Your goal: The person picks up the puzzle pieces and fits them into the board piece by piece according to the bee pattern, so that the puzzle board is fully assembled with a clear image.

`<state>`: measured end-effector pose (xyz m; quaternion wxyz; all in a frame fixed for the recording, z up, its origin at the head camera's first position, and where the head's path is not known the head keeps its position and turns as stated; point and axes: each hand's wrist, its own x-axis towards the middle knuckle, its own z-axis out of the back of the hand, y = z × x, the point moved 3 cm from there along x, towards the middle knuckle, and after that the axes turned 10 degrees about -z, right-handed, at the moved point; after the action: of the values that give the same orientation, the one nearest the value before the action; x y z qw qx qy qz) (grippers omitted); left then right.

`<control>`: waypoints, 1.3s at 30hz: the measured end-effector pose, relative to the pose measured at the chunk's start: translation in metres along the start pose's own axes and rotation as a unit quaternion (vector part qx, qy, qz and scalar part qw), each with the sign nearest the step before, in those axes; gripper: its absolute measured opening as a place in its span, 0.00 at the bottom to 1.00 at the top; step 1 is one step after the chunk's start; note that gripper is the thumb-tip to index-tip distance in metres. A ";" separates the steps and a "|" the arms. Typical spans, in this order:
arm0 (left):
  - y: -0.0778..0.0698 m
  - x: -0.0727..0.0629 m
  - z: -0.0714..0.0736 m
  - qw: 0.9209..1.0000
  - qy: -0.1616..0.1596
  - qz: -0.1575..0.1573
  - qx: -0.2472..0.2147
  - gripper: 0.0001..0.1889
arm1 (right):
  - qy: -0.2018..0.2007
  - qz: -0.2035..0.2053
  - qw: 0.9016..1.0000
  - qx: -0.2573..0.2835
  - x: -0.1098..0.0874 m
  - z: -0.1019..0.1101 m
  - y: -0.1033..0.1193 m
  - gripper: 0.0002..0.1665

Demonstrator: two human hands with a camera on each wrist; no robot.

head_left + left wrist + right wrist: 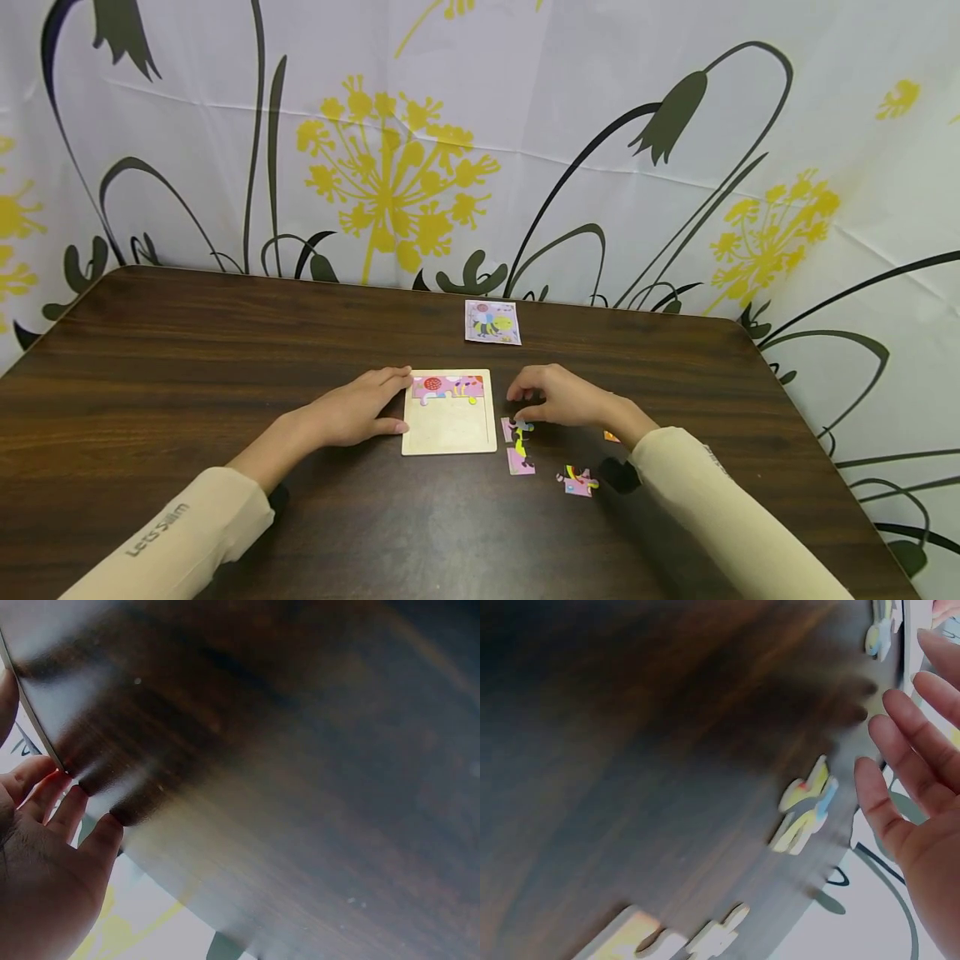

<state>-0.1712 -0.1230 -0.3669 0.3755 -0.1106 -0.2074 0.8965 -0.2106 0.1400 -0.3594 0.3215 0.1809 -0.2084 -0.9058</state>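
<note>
A pale wooden puzzle tray lies on the table with pink picture pieces along its far side. My left hand rests against the tray's left edge, fingertips at the far corner and thumb lower down. In the left wrist view, its fingers are extended along the rim. To the right of the tray, my right hand hovers with loosely bent fingers, nothing visible between them. Just below its fingertips are two puzzle pieces, an upper piece and a lower piece. The right wrist view shows a yellow and blue piece near that hand.
A square picture card with a bee lies behind the tray. Another pink piece sits nearer me, and an orange piece is partly hidden by the right wrist. A flowered cloth hangs behind the dark wooden table.
</note>
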 end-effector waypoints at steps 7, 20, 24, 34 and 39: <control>0.000 0.000 0.000 1.000 0.004 0.004 -0.001 0.34 | -0.006 0.009 1.000 -0.015 -0.012 -0.004 -0.004 0.13; 0.000 0.001 0.000 1.000 0.006 0.008 0.000 0.34 | -0.029 0.020 0.998 -0.043 -0.026 -0.014 -0.004 0.16; 0.000 0.001 0.000 1.000 0.005 0.009 0.001 0.35 | -0.036 0.021 0.998 -0.056 -0.027 -0.016 -0.005 0.17; -0.001 0.000 0.000 1.000 0.004 0.011 -0.001 0.34 | -0.058 0.039 0.996 -0.063 -0.028 -0.019 -0.005 0.15; -0.002 0.000 0.001 1.000 0.005 0.010 0.001 0.34 | -0.064 0.043 0.995 -0.067 -0.028 -0.019 -0.005 0.14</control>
<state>-0.1705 -0.1221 -0.3653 0.3674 -0.1166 -0.2034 0.9001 -0.1835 0.1567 -0.3727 0.3573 0.0914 -0.1753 -0.9128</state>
